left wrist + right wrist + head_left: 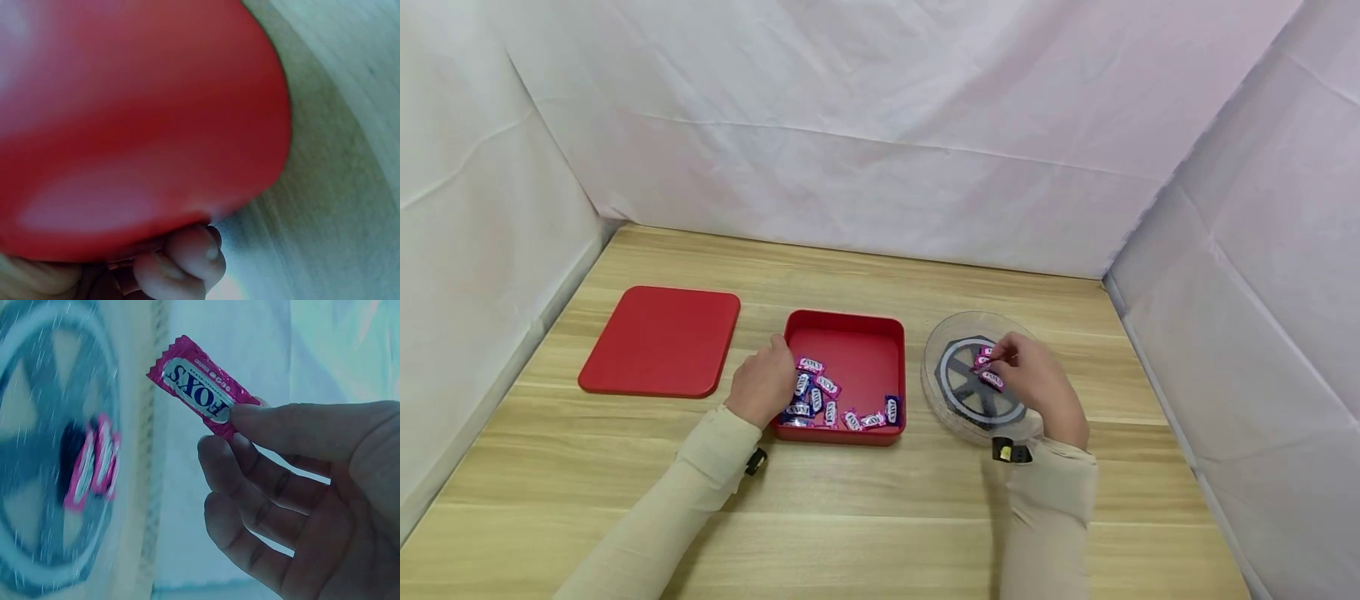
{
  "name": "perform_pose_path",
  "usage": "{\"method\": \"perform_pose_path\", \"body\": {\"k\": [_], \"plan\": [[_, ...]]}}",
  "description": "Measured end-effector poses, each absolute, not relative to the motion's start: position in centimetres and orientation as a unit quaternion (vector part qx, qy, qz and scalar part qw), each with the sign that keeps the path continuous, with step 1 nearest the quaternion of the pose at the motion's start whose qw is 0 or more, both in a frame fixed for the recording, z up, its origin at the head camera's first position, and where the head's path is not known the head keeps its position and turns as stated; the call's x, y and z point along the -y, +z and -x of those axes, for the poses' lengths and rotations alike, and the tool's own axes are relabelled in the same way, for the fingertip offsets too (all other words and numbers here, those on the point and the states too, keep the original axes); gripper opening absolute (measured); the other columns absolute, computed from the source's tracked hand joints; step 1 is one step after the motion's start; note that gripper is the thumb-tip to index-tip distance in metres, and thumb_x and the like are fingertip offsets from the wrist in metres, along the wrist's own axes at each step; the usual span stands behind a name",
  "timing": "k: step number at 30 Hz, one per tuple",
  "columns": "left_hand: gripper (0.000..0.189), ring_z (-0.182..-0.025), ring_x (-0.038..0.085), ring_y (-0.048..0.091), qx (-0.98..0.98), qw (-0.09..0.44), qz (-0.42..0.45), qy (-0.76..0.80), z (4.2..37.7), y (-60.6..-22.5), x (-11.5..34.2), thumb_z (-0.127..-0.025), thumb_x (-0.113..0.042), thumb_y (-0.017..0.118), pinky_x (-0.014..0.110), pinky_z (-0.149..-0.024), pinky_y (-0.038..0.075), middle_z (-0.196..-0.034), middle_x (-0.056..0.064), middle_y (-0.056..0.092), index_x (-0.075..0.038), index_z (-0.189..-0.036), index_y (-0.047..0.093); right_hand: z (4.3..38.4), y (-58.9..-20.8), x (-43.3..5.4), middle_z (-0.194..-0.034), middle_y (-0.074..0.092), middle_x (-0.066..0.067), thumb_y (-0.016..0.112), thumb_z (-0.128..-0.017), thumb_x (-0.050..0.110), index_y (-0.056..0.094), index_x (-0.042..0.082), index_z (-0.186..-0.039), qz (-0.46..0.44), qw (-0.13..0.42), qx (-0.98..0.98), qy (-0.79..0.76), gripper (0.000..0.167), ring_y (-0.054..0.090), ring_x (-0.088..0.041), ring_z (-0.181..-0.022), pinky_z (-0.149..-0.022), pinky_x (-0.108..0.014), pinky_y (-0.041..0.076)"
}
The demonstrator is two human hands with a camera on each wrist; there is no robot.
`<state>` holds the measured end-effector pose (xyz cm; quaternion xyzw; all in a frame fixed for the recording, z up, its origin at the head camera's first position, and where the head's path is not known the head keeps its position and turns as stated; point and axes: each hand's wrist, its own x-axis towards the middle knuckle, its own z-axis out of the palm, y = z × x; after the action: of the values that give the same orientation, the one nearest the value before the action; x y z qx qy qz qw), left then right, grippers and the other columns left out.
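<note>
My right hand (1042, 385) pinches a pink-wrapped candy (199, 387) between thumb and fingertips, over a clear round container (929, 371). "FOX'S" is printed on its wrapper. A few pink-wrapped candies (94, 464) lie in that container, on a dark wheel-like pattern seen at its bottom. My left hand (763, 383) grips the left wall of an open red square box (857, 350). In the left wrist view its curled fingers (190, 253) are at the box's edge. Pink-wrapped candies (827, 384) and dark blue ones (891, 410) lie along the box's near and left sides.
A red square lid (661, 342) lies flat on the wooden table (850, 517), left of the box. White cloth (880, 142) hangs behind the table and along both sides.
</note>
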<state>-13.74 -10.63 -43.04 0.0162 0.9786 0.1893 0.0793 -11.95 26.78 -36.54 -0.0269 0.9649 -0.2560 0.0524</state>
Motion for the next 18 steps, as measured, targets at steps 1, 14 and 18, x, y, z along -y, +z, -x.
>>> {"method": "perform_pose_path", "body": {"k": [1, 14, 18], "plan": [[0.028, -0.080, 0.043, 0.076, -0.979, 0.079, -0.017, 0.189, 13.7, -43.0, 10.6, -0.109, -0.011, 0.055, 0.058, -0.078, 0.066, -0.090, 0.028, 0.069, 0.013, -0.120, 0.051, 12.0, -36.6, -27.2, -0.102, 0.072, -0.019, 0.065, -0.101, 0.002, 0.067, -0.001, -0.107, 0.020, 0.056, -0.964, -0.259, 0.007, 0.065, -0.031, -0.092, -0.082, -0.046, 0.054], [0.024, -0.078, 0.042, 0.075, -0.977, 0.079, -0.019, 0.195, 13.7, -43.1, 10.7, -0.109, -0.012, 0.054, 0.058, -0.077, 0.066, -0.087, 0.026, 0.068, 0.012, -0.116, 0.051, 12.5, -38.5, -29.3, -0.100, 0.068, -0.022, 0.066, -0.099, -0.003, 0.069, -0.007, -0.105, -0.010, 0.108, -0.961, -0.253, 0.008, 0.061, -0.031, -0.088, -0.075, -0.041, 0.055], [0.024, -0.077, 0.041, 0.075, -0.978, 0.077, -0.020, 0.195, 13.7, -43.0, 10.7, -0.109, -0.012, 0.054, 0.057, -0.076, 0.066, -0.086, 0.026, 0.067, 0.011, -0.116, 0.051, 12.5, -38.8, -29.6, -0.105, 0.069, -0.026, 0.064, -0.099, -0.003, 0.069, -0.008, -0.108, -0.021, 0.117, -0.962, -0.245, 0.011, 0.063, -0.035, -0.093, -0.079, -0.045, 0.058]]}}
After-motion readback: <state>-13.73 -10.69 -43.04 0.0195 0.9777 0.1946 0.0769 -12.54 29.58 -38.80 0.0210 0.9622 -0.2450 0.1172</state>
